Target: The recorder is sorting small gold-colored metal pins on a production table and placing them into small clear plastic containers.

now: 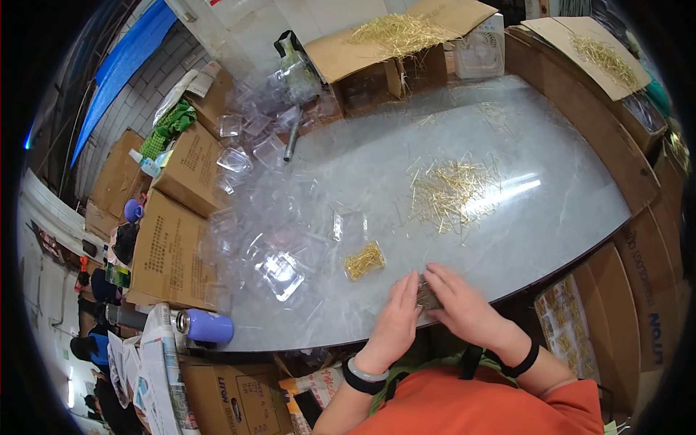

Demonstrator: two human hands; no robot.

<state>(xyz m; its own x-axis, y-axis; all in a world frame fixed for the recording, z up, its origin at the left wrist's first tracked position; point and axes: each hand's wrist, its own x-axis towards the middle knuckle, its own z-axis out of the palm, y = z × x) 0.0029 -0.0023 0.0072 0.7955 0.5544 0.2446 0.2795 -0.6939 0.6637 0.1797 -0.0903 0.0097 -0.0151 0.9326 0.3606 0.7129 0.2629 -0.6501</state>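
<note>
Brown cardboard boxes (170,250) line the left edge of my grey worktop (551,210), and an open one (377,61) at the back carries loose gold pins. A small clear packet of gold pins (364,261) lies just left of my hands. My left hand (395,322) and right hand (460,304) meet at the near edge, fingers (444,279) closed together on a small clear packet (426,297) between them.

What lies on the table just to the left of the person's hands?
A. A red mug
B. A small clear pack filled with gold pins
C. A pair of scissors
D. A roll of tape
B: a small clear pack of gold pins lies on the grey table, just left of the left hand.
</note>
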